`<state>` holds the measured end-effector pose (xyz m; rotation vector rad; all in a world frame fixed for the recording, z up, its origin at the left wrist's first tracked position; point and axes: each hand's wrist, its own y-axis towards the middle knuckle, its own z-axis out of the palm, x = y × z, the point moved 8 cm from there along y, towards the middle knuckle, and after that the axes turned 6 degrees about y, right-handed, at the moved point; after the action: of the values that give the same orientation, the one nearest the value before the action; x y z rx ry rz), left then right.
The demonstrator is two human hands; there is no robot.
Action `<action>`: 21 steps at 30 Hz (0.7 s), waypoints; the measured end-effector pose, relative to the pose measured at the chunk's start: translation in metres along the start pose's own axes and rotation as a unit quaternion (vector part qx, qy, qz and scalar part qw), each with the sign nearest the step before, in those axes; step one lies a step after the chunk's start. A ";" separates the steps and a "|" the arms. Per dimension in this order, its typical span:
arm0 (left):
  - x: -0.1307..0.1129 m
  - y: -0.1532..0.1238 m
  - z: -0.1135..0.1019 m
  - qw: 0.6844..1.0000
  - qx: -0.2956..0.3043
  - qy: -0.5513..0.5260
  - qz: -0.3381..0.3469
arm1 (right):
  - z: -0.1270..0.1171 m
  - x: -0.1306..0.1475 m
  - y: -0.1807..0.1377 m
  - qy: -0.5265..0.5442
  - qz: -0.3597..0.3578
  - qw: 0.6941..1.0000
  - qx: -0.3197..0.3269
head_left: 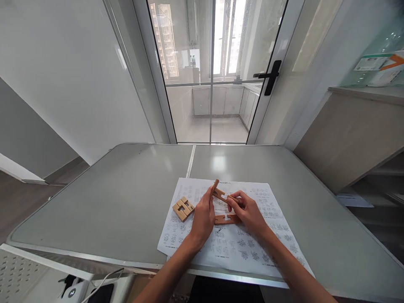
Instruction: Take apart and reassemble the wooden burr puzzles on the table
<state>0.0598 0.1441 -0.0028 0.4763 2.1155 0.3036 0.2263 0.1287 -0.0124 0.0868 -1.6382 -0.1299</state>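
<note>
Fingers of my left hand point(203, 219) are closed on a flat brown wooden puzzle piece point(215, 185), which stands tilted up. With its fingertips pinched, my right hand point(249, 211) grips the end of a notched wooden puzzle piece point(219, 193) that bears a dark mark. The two pieces meet near my left fingers; whether they interlock I cannot tell. Below them a reddish notched piece point(220, 220) lies on a printed sheet point(229, 248), partly covered by my right hand. Left of my left hand, light wooden pieces point(180, 213) form a small block with gaps.
The grey table point(104, 202) has a metal edge and a seam. A glass door point(211, 105) with a black handle point(272, 77) stands behind it. Plastic bottles point(369, 67) sit on a shelf at right. A white cable point(102, 282) lies below the table's front left.
</note>
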 end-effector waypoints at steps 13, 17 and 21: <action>0.000 0.000 -0.001 1.000 -0.007 0.002 0.019 | 0.001 -0.003 0.002 -0.019 -0.013 1.000 0.011; -0.003 0.000 -0.002 0.999 -0.010 0.014 0.038 | 0.001 -0.004 0.002 -0.026 -0.011 1.000 0.012; -0.004 0.001 -0.001 0.999 0.001 0.009 0.033 | 0.001 -0.003 0.001 -0.026 -0.007 1.000 0.008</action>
<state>0.0610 0.1430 0.0014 0.5465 2.1205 0.3446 0.2258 0.1299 -0.0156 0.1092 -1.6908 -0.1304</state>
